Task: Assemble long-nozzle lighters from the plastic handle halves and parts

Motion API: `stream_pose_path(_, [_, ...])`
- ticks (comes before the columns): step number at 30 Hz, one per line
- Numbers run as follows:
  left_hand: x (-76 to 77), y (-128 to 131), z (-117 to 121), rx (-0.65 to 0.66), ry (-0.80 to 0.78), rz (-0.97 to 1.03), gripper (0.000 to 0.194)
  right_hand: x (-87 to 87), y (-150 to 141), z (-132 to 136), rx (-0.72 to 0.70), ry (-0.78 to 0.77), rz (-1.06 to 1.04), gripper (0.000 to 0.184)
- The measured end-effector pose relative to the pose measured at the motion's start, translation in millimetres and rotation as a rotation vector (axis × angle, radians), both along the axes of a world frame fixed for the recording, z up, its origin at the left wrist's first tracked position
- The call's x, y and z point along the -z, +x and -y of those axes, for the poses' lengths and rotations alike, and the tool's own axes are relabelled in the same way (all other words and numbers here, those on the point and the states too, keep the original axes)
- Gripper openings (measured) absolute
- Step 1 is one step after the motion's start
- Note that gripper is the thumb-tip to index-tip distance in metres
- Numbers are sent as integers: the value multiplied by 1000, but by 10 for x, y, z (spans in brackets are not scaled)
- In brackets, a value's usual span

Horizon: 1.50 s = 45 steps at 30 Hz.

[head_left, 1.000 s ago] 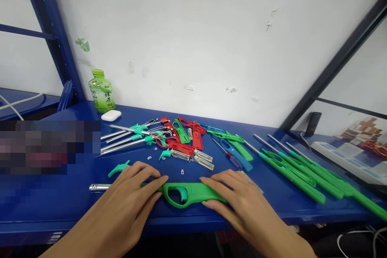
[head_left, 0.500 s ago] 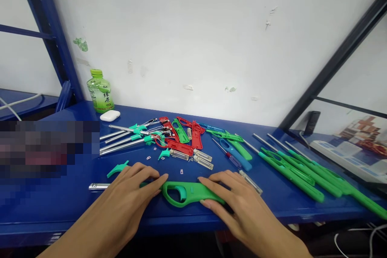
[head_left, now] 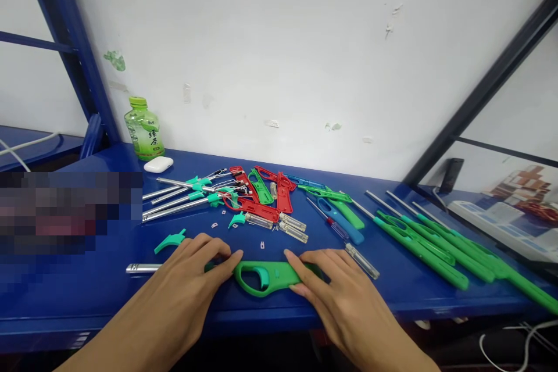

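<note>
Pressing flat on the green lighter body [head_left: 270, 276] at the bench's [head_left: 87, 296] near edge, the left hand [head_left: 192, 279] covers its barrel end and the right hand [head_left: 337, 288] its handle, fingers spread, closed on nothing. Even downward pressure looks wisest. Loose parts [head_left: 257, 197] lie at twelve o'clock, finished lighters [head_left: 431, 244] at two.

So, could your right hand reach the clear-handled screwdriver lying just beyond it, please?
Probably yes: the right hand rests on the green plastic lighter, and the clear-handled screwdriver lies beside it, uncovered.
</note>
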<state>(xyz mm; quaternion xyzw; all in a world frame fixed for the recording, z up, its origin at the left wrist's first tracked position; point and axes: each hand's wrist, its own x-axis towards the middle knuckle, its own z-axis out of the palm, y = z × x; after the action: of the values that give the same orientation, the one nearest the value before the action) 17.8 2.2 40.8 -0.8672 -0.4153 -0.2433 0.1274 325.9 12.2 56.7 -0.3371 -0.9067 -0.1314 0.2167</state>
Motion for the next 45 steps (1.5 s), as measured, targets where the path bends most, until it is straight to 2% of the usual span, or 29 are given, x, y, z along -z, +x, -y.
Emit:
stream_pose_path(5, [-88, 115, 49, 12, 81, 26, 53, -12, -6, 32, 26, -2, 32, 45])
stream_pose_path(8, [-86, 89, 109, 1, 115, -2, 49, -17, 4, 26, 39, -9, 38, 46])
stream_pose_path(12, [-25, -105, 142, -156, 193, -21, 42, 21, 22, 1, 45, -44, -23, 45])
stream_pose_path(14, [-34, -192, 116, -183, 200, -26, 36, 56, 29, -9, 46, -52, -55, 43])
stream_pose_path(20, [-128, -145, 32, -23, 227, -41, 39, 108, 47, -11, 37, -79, -95, 39])
stream_pose_path(26, [-110, 1, 73, -51, 217, 1, 34, 31, 35, 7, -19, -261, -110, 39])
stream_pose_path(30, [-175, 41, 100, 24, 232, 30, 33, -5, 49, 23, -47, -284, -162, 47])
stream_pose_path(32, [-153, 29, 118, 61, 244, 8, 34, -11, 56, 38, -61, -263, -155, 49])
stream_pose_path(36, [30, -15, 165, 44, 224, 23, 59, 5, 35, 92, -66, -121, -148, 49])
stream_pose_path(39, [133, -6, 196, 53, 171, 75, 63, 30, 19, 135, -64, -68, -167, 53])
stream_pose_path(42, [146, 56, 236, 43, 181, 122, 62, 29, 31, 151, -51, -175, -213, 54])
stream_pose_path(45, [137, 148, 286, 39, 198, 106, 65, -39, 50, 127, -43, -364, -277, 54])
